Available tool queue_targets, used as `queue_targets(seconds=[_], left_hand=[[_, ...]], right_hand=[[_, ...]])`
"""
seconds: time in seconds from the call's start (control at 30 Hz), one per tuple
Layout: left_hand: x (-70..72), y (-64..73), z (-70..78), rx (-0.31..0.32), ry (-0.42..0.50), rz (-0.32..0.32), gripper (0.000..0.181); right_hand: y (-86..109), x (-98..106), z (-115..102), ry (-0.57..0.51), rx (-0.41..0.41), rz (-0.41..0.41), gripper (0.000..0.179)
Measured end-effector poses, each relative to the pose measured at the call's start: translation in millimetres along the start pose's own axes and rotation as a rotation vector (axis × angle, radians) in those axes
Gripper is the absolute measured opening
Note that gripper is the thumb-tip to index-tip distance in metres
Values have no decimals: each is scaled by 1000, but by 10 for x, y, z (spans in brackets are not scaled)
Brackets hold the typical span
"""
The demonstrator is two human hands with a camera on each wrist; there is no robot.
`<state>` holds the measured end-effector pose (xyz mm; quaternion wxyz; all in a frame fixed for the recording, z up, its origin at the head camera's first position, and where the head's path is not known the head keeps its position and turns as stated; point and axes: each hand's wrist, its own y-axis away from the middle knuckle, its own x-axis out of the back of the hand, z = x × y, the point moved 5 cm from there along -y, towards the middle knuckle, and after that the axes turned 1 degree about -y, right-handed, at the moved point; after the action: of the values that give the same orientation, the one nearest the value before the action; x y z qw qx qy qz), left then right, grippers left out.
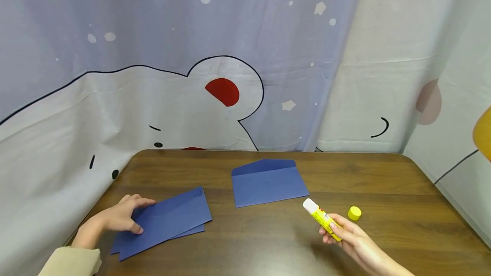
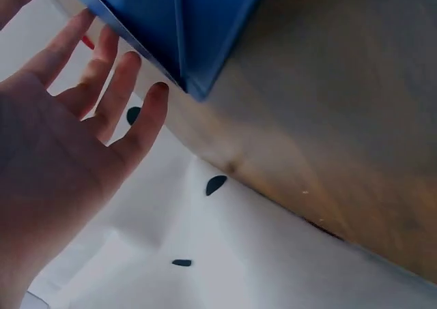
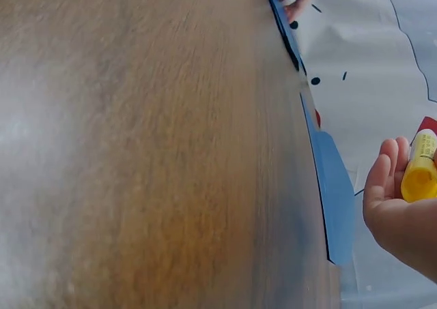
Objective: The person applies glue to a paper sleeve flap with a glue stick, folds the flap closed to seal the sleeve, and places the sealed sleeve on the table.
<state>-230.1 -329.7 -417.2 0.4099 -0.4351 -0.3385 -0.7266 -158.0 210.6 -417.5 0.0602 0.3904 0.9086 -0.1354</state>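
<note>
My right hand (image 1: pixel 354 237) grips a yellow glue stick (image 1: pixel 326 220), its white end tilted up to the left; the right wrist view also shows this glue stick (image 3: pixel 420 169) between fingers and palm. At the left, my left hand (image 1: pixel 120 216) touches the upper of two overlapping blue envelopes (image 1: pixel 172 218), fingers and thumb spread over its left end. In the left wrist view the fingers (image 2: pixel 140 121) reach along the edge of a blue envelope (image 2: pixel 157 22). Another blue envelope (image 1: pixel 270 186) lies with its flap unfolded at the back middle, apart from both hands.
A yellow cap (image 1: pixel 354 213) stands on the brown wooden table (image 1: pixel 245 246), just beyond the right hand. Behind the table's back edge hangs a printed curtain (image 1: pixel 153 105), which also runs along the left and right sides.
</note>
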Motion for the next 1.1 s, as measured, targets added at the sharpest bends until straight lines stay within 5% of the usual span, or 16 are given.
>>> queue_targets(seconds=[0.1, 0.27, 0.53, 0.8, 0.97, 1.1], left_hand=[[30, -90, 111, 13, -37, 29, 66], [147, -390, 467, 17, -56, 178, 51], [128, -1031, 1059, -70, 121, 337, 45], [-127, -1591, 1331, -62, 284, 265, 54], [-315, -1743, 1366, 7, 299, 177, 55], [-390, -1807, 1360, 71, 284, 176, 54]], right_hand=[[26, 15, -23, 122, 3, 77, 43], [68, 30, -64, 290, -10, 221, 37], [105, 61, -98, 317, -10, 377, 36], [147, 65, -157, 396, 40, 474, 36], [191, 30, -115, 471, 59, 500, 39], [214, 7, -94, 494, 122, 462, 45]])
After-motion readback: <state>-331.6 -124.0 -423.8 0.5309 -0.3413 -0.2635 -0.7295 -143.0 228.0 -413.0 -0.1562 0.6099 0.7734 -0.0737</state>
